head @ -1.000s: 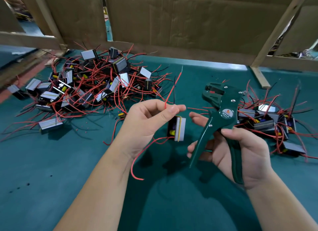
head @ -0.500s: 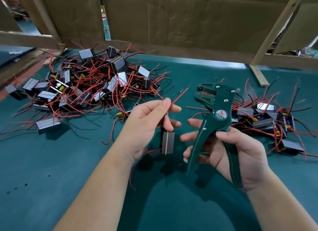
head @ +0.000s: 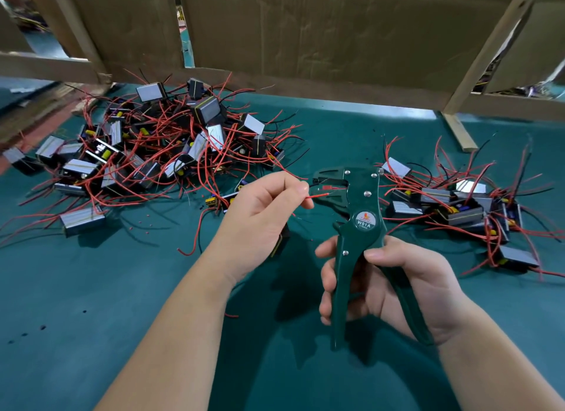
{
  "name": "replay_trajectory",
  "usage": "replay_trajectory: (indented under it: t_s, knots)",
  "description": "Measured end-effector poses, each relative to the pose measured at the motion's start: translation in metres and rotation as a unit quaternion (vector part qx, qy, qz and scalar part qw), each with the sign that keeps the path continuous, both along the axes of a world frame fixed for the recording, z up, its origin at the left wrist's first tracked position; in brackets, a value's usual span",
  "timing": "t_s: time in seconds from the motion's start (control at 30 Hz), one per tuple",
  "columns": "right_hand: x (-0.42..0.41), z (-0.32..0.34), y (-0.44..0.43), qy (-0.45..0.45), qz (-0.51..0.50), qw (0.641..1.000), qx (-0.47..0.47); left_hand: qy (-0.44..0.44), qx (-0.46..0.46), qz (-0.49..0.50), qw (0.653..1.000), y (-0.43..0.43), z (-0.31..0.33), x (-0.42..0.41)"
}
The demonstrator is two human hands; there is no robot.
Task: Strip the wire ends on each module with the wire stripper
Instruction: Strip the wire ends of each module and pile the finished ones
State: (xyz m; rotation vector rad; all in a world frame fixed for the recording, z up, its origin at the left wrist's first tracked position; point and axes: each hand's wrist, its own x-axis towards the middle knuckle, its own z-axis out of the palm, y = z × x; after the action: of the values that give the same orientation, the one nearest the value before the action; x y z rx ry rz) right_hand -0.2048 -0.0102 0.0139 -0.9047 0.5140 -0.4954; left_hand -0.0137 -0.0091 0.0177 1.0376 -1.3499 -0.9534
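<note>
Left hand (head: 260, 218) pinches red wire (head: 316, 195), tip in green stripper (head: 354, 224) mouth; right hand (head: 394, 285) grips handles.

Surface (head: 91, 288), as we log it:
- Far left: large heap of modules (head: 159, 147).
- Right, well apart: smaller heap of modules (head: 458, 205).
- Between them, near centre: our left hand (head: 260, 218) pinches a wire (head: 318, 195), its tip at the head of the wire stripper (head: 357, 227), which our right hand (head: 397, 288) grips.
- Far edge: cardboard panels (head: 305, 37) standing behind.

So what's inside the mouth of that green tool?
The end of a red wire, pinched by the left hand, pokes into the mouth of the wire stripper. Whether the blades touch it cannot be seen.
</note>
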Motion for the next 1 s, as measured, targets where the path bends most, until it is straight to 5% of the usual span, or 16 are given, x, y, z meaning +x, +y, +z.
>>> replay_trajectory:
  t_s: [0.6, 1.0]
  knots:
    - [0.004, -0.006, 0.004, 0.042, -0.024, 0.998, -0.037, -0.204, -0.068, 0.054, 0.975, 0.001, -0.005, 0.014]
    - [0.018, -0.005, 0.013, 0.054, -0.091, 0.994, -0.012, -0.209, -0.048, 0.06, 0.975, 0.001, -0.004, 0.012]
